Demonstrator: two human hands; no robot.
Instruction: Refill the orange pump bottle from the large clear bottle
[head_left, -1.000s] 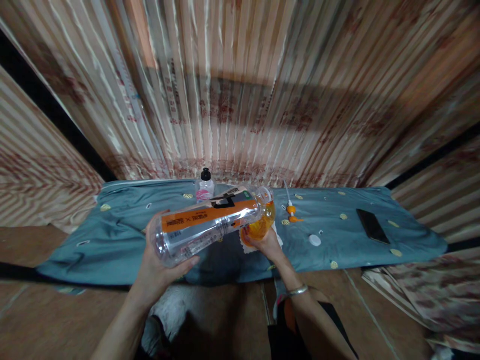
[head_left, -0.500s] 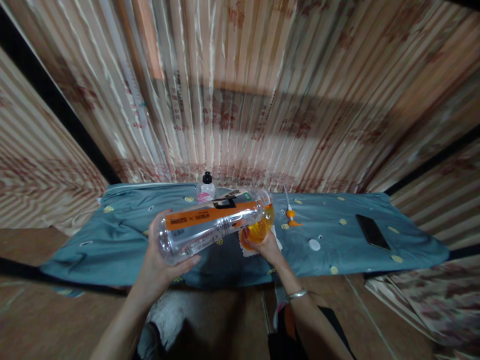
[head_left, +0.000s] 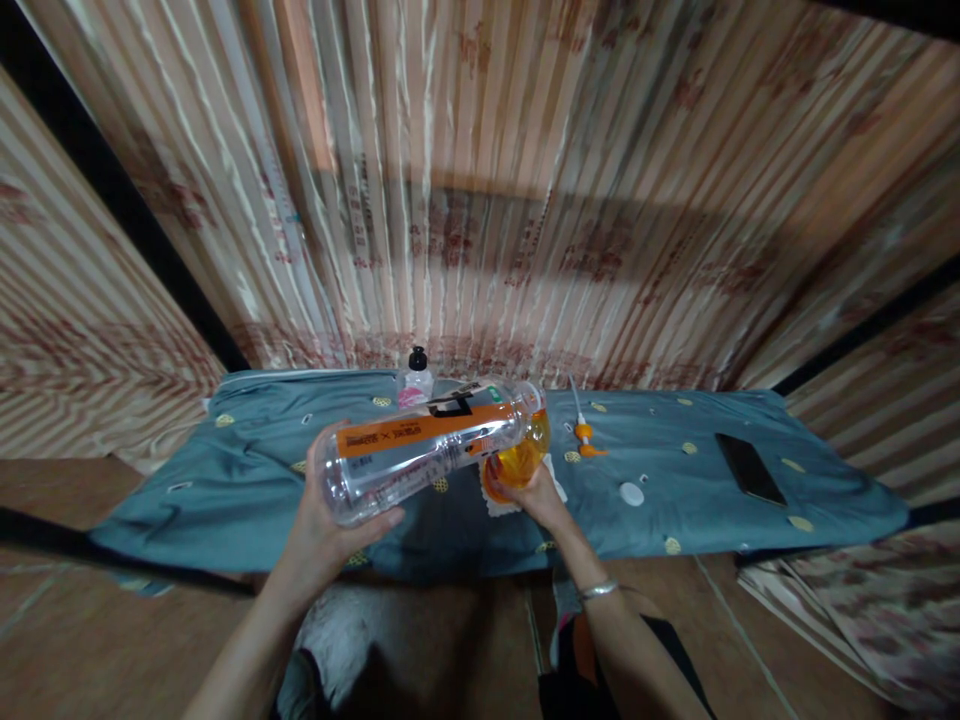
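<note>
My left hand (head_left: 322, 520) is wrapped round the base of a large clear plastic bottle (head_left: 427, 445) with an orange and black label. The bottle is tilted nearly flat, its mouth to the right over the top of a smaller bottle. That smaller bottle (head_left: 523, 458) is see-through with orange liquid inside, and my right hand (head_left: 534, 492) grips it from the near side. The two mouths overlap, so I cannot tell whether they touch. Beneath it a white scalloped cloth (head_left: 501, 508) partly shows. An orange pump head (head_left: 585, 436) with a clear tube lies to the right.
A small clear bottle with a black cap (head_left: 417, 372) stands at the back. A white round cap (head_left: 631, 493) and a black phone (head_left: 750, 468) lie on the right of the blue cloth-covered table (head_left: 690, 515). Dark poles and striped curtains (head_left: 495, 230) surround it.
Both hands keep their grips on the two bottles, with almost the same tilt. The whole view has shifted slightly.
</note>
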